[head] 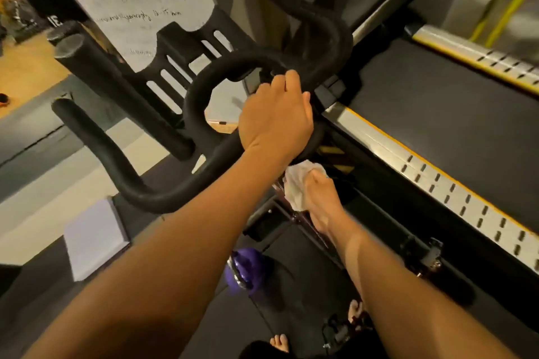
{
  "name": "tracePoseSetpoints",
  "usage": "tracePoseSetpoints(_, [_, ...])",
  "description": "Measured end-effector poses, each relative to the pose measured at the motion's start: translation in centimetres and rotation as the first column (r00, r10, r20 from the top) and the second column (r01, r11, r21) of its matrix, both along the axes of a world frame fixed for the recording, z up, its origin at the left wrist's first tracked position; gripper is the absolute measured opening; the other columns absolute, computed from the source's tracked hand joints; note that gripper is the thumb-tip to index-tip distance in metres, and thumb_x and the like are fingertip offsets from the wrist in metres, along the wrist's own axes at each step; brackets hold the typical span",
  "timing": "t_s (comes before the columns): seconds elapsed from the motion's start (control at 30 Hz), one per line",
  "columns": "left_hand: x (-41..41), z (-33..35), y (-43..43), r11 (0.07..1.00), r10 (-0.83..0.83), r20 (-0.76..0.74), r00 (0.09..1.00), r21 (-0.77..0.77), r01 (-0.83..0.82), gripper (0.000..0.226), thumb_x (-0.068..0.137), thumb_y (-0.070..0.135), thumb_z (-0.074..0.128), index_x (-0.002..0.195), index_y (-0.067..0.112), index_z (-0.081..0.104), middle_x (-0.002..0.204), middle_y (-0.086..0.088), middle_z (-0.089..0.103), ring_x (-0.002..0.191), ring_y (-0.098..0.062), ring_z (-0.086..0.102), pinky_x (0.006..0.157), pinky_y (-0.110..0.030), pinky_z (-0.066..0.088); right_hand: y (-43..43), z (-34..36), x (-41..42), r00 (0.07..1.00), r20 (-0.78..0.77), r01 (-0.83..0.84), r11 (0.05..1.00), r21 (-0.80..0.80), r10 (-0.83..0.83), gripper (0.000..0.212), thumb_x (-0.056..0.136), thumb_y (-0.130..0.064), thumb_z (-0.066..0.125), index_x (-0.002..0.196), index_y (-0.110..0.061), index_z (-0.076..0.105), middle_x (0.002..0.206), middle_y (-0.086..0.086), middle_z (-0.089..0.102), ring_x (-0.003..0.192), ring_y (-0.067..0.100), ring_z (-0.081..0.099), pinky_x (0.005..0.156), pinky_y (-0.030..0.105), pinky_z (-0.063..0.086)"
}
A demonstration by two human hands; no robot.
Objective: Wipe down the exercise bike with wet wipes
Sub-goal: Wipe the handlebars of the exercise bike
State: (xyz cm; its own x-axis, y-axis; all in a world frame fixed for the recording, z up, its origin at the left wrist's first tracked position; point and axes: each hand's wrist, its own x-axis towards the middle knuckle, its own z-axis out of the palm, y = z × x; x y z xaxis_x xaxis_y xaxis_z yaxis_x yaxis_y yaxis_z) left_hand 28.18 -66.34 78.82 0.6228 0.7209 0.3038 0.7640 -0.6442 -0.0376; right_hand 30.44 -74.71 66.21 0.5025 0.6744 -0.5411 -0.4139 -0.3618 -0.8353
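The left hand (275, 114) gripped the exercise bike (175, 46) by its black handlebar (151, 195), near centre. At five o'clock from it, below the bar, the right hand (320, 201) clutched a crumpled white wipe (296, 186). A purple kettlebell (245, 268) sat on the floor at six o'clock.
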Motion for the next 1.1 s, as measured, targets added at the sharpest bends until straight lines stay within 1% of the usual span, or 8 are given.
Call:
tracePoseSetpoints(0.13, [-4.2,0.3,-1.0,0.947,-0.227,0.267,0.936,-0.162,0.276,0.04,0.101,0.026,0.045,0.14,0.019,0.05,0.15,-0.001,0.045,0.138,-0.019,0.039,0.111,-0.035,0.033,-5.1,3.2,-2.8,0.921,-0.371,0.181,0.973,0.147,-0.115,0.027,0.102,-0.017,0.042,0.117,-0.002,0.058,0.096,0.011,0.065,0.071,0.016,0.069,0.063,0.029,0.058])
tracePoseSetpoints(0.27, [-12.4,-3.7,-3.9,0.716,-0.317,0.563,0.763,-0.386,0.582,0.032,0.095,0.012,0.056,0.127,0.011,0.063,0.139,-0.002,0.055,0.135,-0.011,0.039,0.117,-0.02,0.02,-7.8,5.4,-7.3,0.83,-0.554,0.256,0.922,0.29,-0.056,0.031,0.094,-0.021,0.045,0.1,-0.007,0.072,0.099,0.014,0.071,0.087,0.026,0.071,0.075,0.036,0.06])
tracePoseSetpoints(0.4, [-20.4,-9.2,-6.7,0.54,0.197,0.601,0.775,-0.726,0.426,0.025,0.095,0.027,0.061,0.118,0.018,0.064,0.111,0.012,0.062,0.101,-0.006,0.059,0.088,-0.015,0.046,-8.1,5.0,-12.1,0.81,-0.586,0.203,0.946,0.252,-0.018,0.069,0.09,-0.059,0.041,0.123,-0.004,0.065,0.126,0.022,0.062,0.115,0.035,0.061,0.098,0.047,0.049])
tracePoseSetpoints(0.47, [-23.3,-9.9,-6.3,0.281,0.405,0.475,0.782,-0.878,0.388,0.023,0.094,0.035,0.061,0.101,0.014,0.071,0.092,0.006,0.071,0.091,-0.013,0.065,0.08,-0.023,0.05,-8.4,4.5,-14.3,0.798,-0.602,0.132,0.963,0.234,0.037,0.094,0.086,-0.077,0.026,0.129,0.0,0.059,0.133,0.024,0.056,0.124,0.037,0.054,0.105,0.048,0.04])
tracePoseSetpoints(0.57, [-27.1,-9.6,-5.6,-0.119,0.581,0.271,0.767,-0.905,0.409,0.025,0.093,0.028,0.064,0.104,0.009,0.074,0.102,-0.009,0.075,0.101,-0.024,0.07,0.094,-0.038,0.052,-8.6,4.1,-16.9,0.792,-0.602,0.057,0.97,0.237,0.101,0.102,0.084,-0.081,0.018,0.136,-0.001,0.052,0.138,0.024,0.051,0.13,0.037,0.049,0.113,0.05,0.031])
tracePoseSetpoints(0.67, [-29.4,-9.8,-6.3,-0.101,0.67,0.3,0.679,-0.869,0.484,0.012,0.089,0.011,0.066,0.095,0.006,0.074,0.104,-0.022,0.071,0.096,-0.035,0.066,0.089,-0.045,0.049,-8.8,4.1,-18.8,0.854,-0.507,-0.022,0.981,0.192,0.119,0.088,0.087,-0.075,0.026,0.132,-0.006,0.057,0.131,0.02,0.059,0.126,0.036,0.053,0.111,0.049,0.034])
tracePoseSetpoints(0.83, [-31.3,-10.4,-8.4,0.004,0.786,0.377,0.491,-0.796,0.605,0.009,0.091,-0.001,0.06,0.095,0.003,0.067,0.1,-0.021,0.067,0.093,-0.031,0.064,0.094,-0.048,0.051,-9.1,2.6,-20.6,0.989,0.019,-0.139,0.977,-0.16,0.144,0.031,0.092,-0.042,0.058,0.109,-0.02,0.072,0.119,0.004,0.067,0.115,0.024,0.057,0.108,0.052,0.039])
tracePoseSetpoints(1.1, [-32.0,-13.0,-8.6,-0.112,0.962,0.136,0.237,-0.594,0.797,0.032,0.093,0.001,0.055,0.121,0.018,0.059,0.112,-0.011,0.07,0.103,-0.03,0.065,0.087,-0.045,0.052,-10.9,1.9,-21.7,0.951,0.029,-0.303,0.947,-0.11,0.308,0.033,0.092,-0.033,0.059,0.11,-0.008,0.068,0.108,0.009,0.072,0.107,0.027,0.066,0.095,0.043,0.052])
